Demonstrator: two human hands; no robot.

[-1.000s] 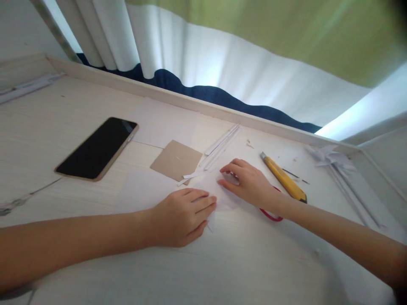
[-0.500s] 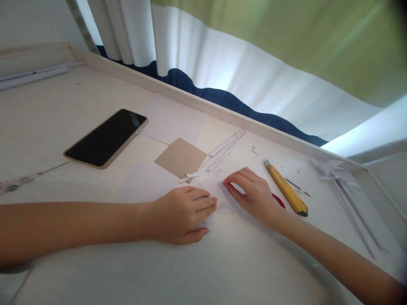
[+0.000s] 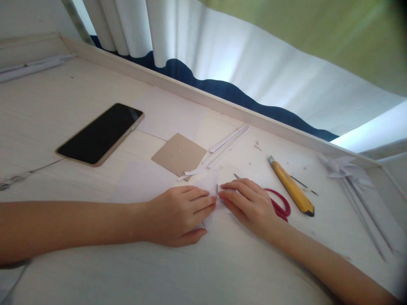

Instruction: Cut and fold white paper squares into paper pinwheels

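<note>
My left hand point(image 3: 181, 216) lies palm down over a small white sheet of paper point(image 3: 208, 183), its fingers stretched out and pressing on it. Close against those fingertips, my right hand point(image 3: 252, 207) has its fingers drawn together at the paper's right edge, which appears folded up there. The palms hide much of the sheet. Red-handled scissors point(image 3: 282, 201) lie partly under my right hand, one tip showing beyond its fingers. A yellow utility knife point(image 3: 291, 186) rests just to the right of the scissors.
A brown cardboard square point(image 3: 179, 153) and white paper strips point(image 3: 227, 142) lie behind my hands. A phone point(image 3: 101, 133) is at left, a paper pinwheel point(image 3: 345, 169) at right. More paper point(image 3: 173, 108) lies near the raised table rim point(image 3: 206, 99), below a curtain point(image 3: 254, 55).
My right hand has moved left and down from holding up the paper's edge to pressing close beside my left fingertips. More of the scissors shows. My left hand stays nearly in place.
</note>
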